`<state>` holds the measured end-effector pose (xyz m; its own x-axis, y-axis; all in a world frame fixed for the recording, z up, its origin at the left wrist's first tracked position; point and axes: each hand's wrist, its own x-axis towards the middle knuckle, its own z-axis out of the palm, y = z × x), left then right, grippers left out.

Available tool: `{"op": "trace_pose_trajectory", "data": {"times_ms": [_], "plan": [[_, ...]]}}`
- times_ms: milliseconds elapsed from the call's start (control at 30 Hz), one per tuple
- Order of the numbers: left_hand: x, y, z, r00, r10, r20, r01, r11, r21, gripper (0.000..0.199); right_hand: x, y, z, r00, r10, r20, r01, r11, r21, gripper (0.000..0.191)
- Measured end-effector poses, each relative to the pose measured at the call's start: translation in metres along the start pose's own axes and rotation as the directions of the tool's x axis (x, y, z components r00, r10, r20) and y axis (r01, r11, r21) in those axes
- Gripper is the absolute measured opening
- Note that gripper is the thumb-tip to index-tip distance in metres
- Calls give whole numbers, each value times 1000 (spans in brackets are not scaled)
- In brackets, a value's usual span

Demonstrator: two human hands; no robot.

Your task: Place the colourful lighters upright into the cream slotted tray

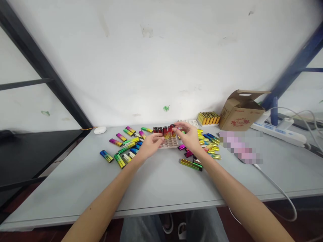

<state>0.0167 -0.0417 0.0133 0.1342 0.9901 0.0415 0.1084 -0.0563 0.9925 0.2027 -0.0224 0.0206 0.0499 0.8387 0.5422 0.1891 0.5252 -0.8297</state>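
A white tray (169,143) with rows of holes stands on the desk in front of me. Several red lighters (160,130) with dark ends stand upright along its back. Between the thumb and fingers of my right hand (188,135) is a red-and-yellow lighter (169,131), tilted above the tray. My left hand (151,144) is at the tray's left side, its thumb and fingers apart beside the standing lighters; whether it touches them is unclear. Loose shiny lighters in mixed colours lie on both sides, among them a blue-yellow one (106,156) and a gold-green one (191,164).
Behind, against the wall, are a filled tray of gold lighters (209,118) and another white tray (189,123). An open cardboard box (238,116), a power strip (280,133) and a blurred pink item (238,148) with a cable stand right. A white case (100,130) lies left.
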Motion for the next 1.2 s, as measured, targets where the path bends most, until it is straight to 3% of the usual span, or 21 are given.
{"op": "trace_pose_trajectory", "data": {"times_ms": [167,300,433,533,667,900,1200], "plan": [[0,5,-6,990,42,-132,-13,976,217,26,-2,10,0,994,-98,-36,90,978,-186,16],[-1,2,-5,957,223,-183,-147,924,354,21,-7,16,5,978,-205,41,207,918,-338,15],[-2,-3,-4,863,466,-194,-255,734,629,16,-10,17,11,955,-291,60,294,893,-341,15],[-2,-6,-5,811,565,-151,-283,604,745,16,-12,17,14,937,-337,90,347,878,-328,15],[-1,-10,-5,754,650,-95,-342,512,788,14,-14,16,17,934,-344,90,354,873,-336,15],[1,-13,-5,681,730,-60,-416,453,789,12,-13,18,21,940,-331,77,335,869,-365,15],[1,-14,-4,650,759,-43,-436,418,797,11,-11,27,29,940,-325,102,335,832,-442,17]]}}
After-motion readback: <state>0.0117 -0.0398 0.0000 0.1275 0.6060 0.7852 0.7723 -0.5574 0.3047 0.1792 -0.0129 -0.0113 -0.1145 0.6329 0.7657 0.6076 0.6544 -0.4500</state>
